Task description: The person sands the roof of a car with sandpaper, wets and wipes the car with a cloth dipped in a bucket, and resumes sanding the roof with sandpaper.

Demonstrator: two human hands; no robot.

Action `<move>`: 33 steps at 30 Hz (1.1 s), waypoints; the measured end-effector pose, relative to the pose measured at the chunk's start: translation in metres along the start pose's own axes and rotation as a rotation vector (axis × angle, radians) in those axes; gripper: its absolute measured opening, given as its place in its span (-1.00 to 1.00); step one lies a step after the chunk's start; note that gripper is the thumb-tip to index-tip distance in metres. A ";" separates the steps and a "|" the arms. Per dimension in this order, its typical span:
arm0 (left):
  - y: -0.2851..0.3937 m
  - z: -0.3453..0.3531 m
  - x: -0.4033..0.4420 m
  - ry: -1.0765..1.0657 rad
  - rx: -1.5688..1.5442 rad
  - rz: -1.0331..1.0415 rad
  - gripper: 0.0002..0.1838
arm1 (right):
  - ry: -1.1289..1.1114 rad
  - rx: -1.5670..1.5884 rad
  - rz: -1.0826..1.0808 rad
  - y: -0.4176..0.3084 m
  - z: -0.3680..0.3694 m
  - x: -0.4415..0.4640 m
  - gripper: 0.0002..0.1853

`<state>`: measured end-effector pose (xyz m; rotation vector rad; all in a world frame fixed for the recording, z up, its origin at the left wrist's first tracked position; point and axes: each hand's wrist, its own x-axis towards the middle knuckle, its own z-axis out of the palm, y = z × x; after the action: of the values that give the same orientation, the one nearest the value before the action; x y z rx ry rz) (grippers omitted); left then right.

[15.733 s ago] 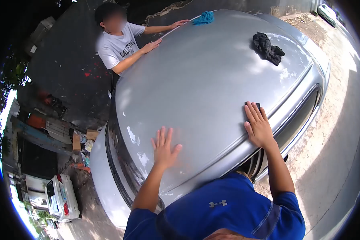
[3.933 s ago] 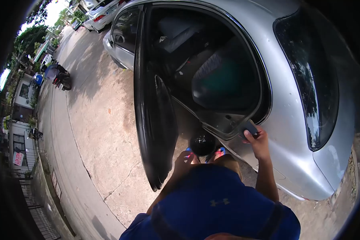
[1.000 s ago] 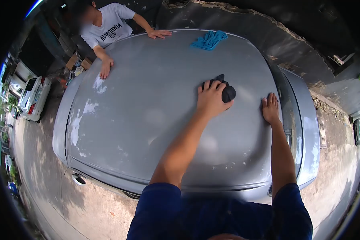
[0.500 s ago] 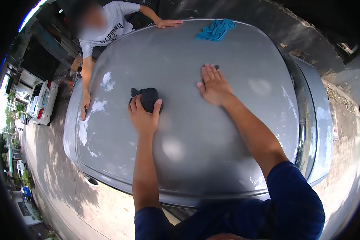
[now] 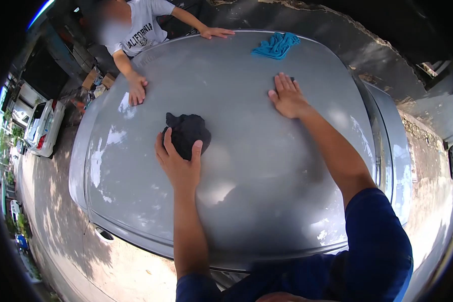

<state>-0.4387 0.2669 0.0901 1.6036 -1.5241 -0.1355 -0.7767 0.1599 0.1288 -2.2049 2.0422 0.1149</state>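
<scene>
Below me spreads the silver car roof [image 5: 236, 100]. My left hand [image 5: 180, 163] grips the near side of a bunched black cloth [image 5: 189, 132] on the left half of the roof. Further right and farther across, my right hand [image 5: 288, 96] presses flat on a small dark block [image 5: 293, 79]; only the block's edges show past the fingertips. A crumpled blue cloth [image 5: 277, 46] lies near the roof's far edge, beyond my right hand.
Across the roof at the upper left, a person in a white shirt [image 5: 141, 27] has both hands on the roof. A dark wall [image 5: 307, 20] runs behind the car. A white car [image 5: 44, 128] stands at the left, near boxes [image 5: 90, 79].
Since half a second ago, my right hand has shifted slightly right. My left hand stays at the black cloth, which looks more spread. The other person's near hand has moved up the roof.
</scene>
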 end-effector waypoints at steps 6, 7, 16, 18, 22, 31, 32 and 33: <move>0.001 0.001 0.000 0.023 0.019 0.014 -0.10 | -0.031 -0.060 -0.179 -0.039 -0.004 0.002 -0.18; -0.001 0.000 0.002 0.010 0.043 0.044 -0.10 | -0.035 -0.053 -0.240 -0.043 -0.002 0.000 -0.18; 0.001 0.002 0.003 0.013 -0.010 -0.047 -0.11 | -0.012 -0.062 -0.139 -0.018 -0.004 0.015 -0.18; -0.002 0.001 0.000 -0.006 -0.017 -0.060 -0.09 | 0.014 -0.016 -0.133 0.017 -0.004 0.034 -0.17; -0.004 -0.001 0.004 -0.006 -0.008 -0.053 -0.07 | 0.051 -0.002 0.174 0.042 -0.033 0.076 -0.18; -0.001 0.004 0.007 -0.070 0.106 0.003 -0.01 | 0.039 0.017 0.115 0.023 -0.021 0.071 -0.19; 0.004 0.007 0.005 -0.098 0.162 0.017 0.01 | 0.046 -0.001 0.079 0.026 -0.025 0.069 -0.19; 0.004 0.008 0.003 -0.099 0.143 0.000 0.02 | 0.054 -0.007 0.051 0.031 -0.026 0.067 -0.19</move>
<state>-0.4461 0.2613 0.0897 1.7310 -1.6412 -0.1092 -0.8031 0.0879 0.1433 -2.1832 2.1300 0.0685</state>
